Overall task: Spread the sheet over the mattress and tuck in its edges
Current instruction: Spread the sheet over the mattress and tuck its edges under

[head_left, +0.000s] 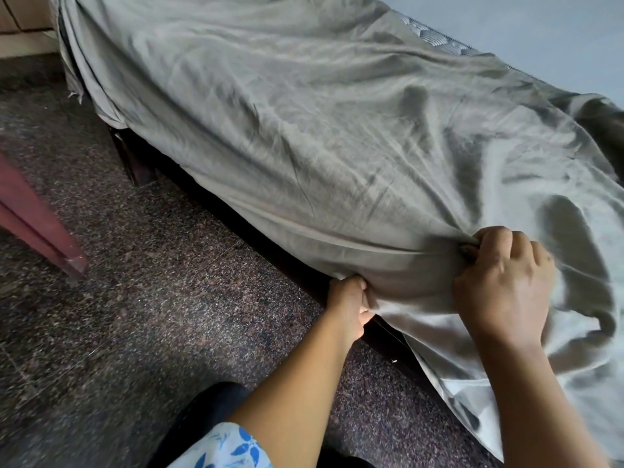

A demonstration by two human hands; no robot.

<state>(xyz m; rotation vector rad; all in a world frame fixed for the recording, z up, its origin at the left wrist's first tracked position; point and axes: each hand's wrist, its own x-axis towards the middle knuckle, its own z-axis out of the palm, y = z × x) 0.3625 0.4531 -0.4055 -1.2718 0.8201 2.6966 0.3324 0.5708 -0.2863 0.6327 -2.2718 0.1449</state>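
Note:
A grey-green sheet [304,130] lies wrinkled over the mattress and hangs down the near side of the bed. A strip of patterned mattress [435,37] shows bare at the far edge. My left hand [349,304] is shut on the sheet's lower hanging edge at the bed's side, low near the dark bed frame. My right hand [503,282] grips a bunched fold of the sheet at the mattress's top edge, just right of and above the left hand. The cloth between both hands is pulled taut.
A dark speckled stone floor [152,282] runs along the bed's near side. A dark bed leg [133,160] stands under the sheet at the left. A reddish-brown furniture leg [37,224] slants at the far left. A pale wall [540,28] lies behind the bed.

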